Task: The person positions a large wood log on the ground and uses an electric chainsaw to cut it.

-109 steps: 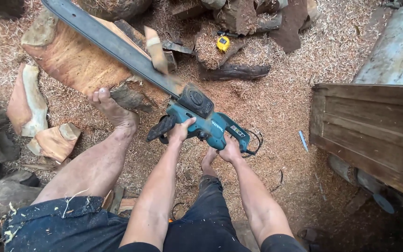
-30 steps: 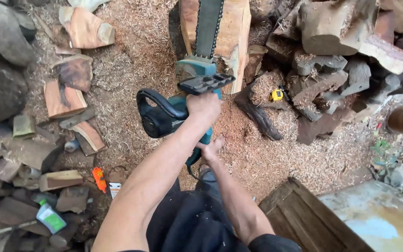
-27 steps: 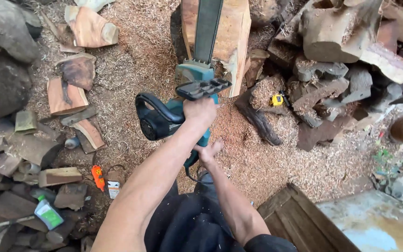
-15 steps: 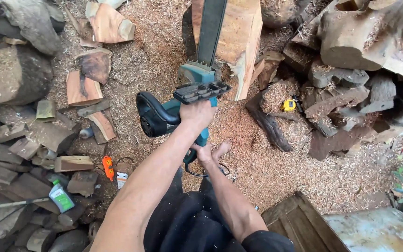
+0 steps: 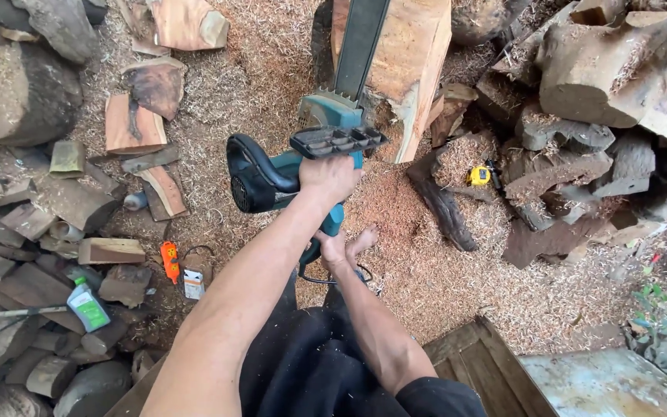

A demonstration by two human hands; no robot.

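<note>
Right hand (image 5: pixel 332 249) closed low on the rear handle, left hand (image 5: pixel 330 174) closed round the front handle of the teal chainsaw (image 5: pixel 295 166); compared with the earlier views, swung from a slanted log to bar (image 5: pixel 360 46) upright against the tall block (image 5: pixel 395 54), cut in progress. Further left: green bottle (image 5: pixel 88 305) on woodpile, contents not visible.

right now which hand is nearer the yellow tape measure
Right. The right hand grips the chainsaw's rear handle, low and left of the tape measure. The left hand holds the front handle, level with it but slightly farther left.
</note>
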